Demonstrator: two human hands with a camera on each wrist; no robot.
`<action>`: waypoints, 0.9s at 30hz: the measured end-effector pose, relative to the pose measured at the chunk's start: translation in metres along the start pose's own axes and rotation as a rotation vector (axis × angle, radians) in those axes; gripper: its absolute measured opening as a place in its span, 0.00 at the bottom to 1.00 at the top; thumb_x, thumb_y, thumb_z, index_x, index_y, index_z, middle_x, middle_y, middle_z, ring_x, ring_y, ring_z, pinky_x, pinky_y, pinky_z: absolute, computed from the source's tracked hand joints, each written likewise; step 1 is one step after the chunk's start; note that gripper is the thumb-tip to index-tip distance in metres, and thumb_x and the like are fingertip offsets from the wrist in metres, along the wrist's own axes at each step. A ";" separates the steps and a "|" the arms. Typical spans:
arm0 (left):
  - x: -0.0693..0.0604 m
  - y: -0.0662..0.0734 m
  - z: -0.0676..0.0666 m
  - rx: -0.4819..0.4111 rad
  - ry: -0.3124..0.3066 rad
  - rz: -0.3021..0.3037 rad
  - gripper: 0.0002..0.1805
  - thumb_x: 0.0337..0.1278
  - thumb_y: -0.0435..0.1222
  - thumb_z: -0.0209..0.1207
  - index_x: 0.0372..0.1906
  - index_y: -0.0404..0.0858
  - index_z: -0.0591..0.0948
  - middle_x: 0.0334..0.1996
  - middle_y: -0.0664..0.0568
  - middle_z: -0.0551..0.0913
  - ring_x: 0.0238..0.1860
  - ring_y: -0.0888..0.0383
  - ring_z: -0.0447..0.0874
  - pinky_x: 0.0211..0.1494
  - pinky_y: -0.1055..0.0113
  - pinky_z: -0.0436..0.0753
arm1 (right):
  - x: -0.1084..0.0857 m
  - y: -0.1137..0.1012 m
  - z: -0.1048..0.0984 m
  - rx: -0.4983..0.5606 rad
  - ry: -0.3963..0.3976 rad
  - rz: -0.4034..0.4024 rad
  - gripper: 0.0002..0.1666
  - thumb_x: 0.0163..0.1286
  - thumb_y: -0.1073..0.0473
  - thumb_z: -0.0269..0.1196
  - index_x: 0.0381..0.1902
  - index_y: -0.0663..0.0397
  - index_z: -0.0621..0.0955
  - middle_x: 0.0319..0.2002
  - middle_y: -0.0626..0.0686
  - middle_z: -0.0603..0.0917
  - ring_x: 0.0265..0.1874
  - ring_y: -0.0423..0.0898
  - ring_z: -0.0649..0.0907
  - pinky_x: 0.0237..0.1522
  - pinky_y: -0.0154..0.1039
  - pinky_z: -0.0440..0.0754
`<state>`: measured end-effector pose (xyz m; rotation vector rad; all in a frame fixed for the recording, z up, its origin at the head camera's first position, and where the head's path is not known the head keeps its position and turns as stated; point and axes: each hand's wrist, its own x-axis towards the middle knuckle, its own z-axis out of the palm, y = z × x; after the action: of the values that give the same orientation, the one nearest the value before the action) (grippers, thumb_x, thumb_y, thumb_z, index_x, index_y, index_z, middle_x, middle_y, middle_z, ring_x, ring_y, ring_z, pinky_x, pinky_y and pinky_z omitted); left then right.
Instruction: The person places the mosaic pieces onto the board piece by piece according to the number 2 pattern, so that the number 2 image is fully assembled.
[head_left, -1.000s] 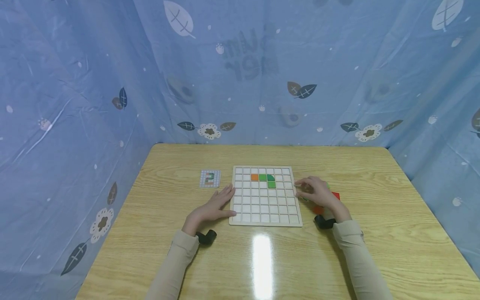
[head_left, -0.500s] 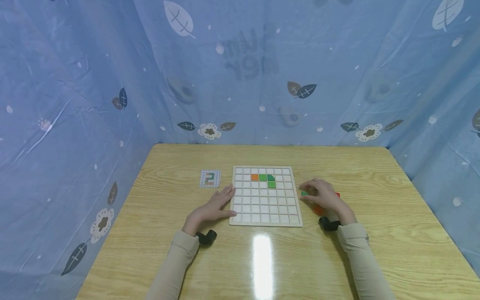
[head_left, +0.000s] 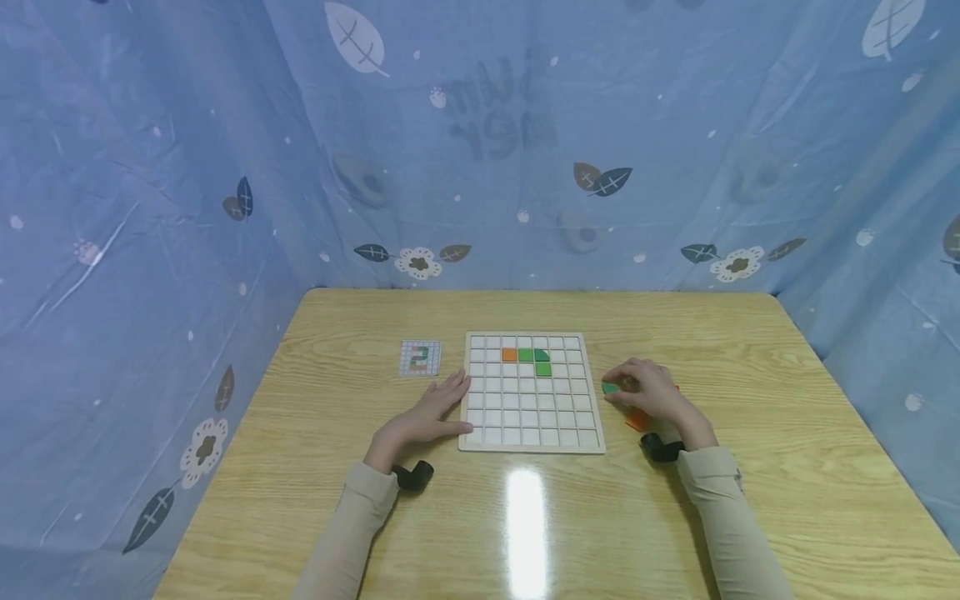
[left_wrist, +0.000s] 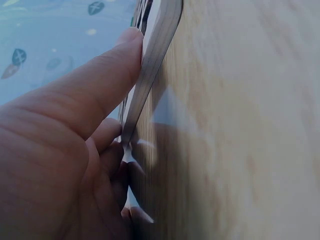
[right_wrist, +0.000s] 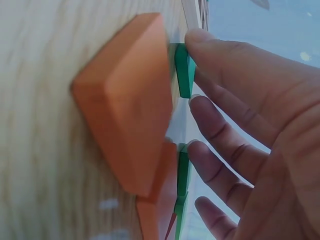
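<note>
As the right hand [head_left: 649, 392] shifts to an unplaced green piece [head_left: 611, 388], grip unclear, the outstretched left hand [head_left: 426, 415] touches the board [head_left: 519, 412].

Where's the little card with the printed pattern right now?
In the head view, the card lies on the table to the left of the white grid board, just beyond the person's left hand.

The right hand [right_wrist: 287, 127] pinches a green piece [right_wrist: 183, 75] — nearer the camera lies an orange block [right_wrist: 132, 100].
</note>
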<state>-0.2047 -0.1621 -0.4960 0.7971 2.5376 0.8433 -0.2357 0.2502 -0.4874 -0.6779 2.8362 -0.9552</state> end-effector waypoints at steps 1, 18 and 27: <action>0.000 0.000 0.000 -0.003 0.001 0.000 0.46 0.61 0.50 0.55 0.73 0.37 0.44 0.74 0.46 0.36 0.74 0.49 0.33 0.73 0.50 0.32 | 0.000 0.000 0.000 -0.004 0.002 0.000 0.16 0.59 0.55 0.67 0.45 0.51 0.82 0.40 0.52 0.80 0.40 0.53 0.76 0.54 0.65 0.56; 0.002 -0.004 0.002 0.006 0.001 0.000 0.46 0.61 0.51 0.54 0.73 0.38 0.43 0.74 0.47 0.36 0.74 0.49 0.32 0.73 0.49 0.33 | 0.000 0.000 0.002 -0.046 0.049 -0.062 0.13 0.59 0.58 0.66 0.43 0.48 0.84 0.40 0.53 0.80 0.35 0.49 0.73 0.41 0.48 0.62; 0.002 -0.004 0.002 0.005 -0.001 0.007 0.46 0.61 0.52 0.54 0.73 0.37 0.43 0.74 0.46 0.36 0.74 0.49 0.32 0.73 0.48 0.33 | 0.000 0.002 0.003 -0.063 0.051 -0.079 0.13 0.59 0.62 0.65 0.43 0.47 0.84 0.40 0.52 0.80 0.36 0.50 0.73 0.41 0.48 0.63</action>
<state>-0.2071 -0.1626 -0.5001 0.8083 2.5385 0.8397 -0.2362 0.2500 -0.4905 -0.7894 2.9154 -0.9099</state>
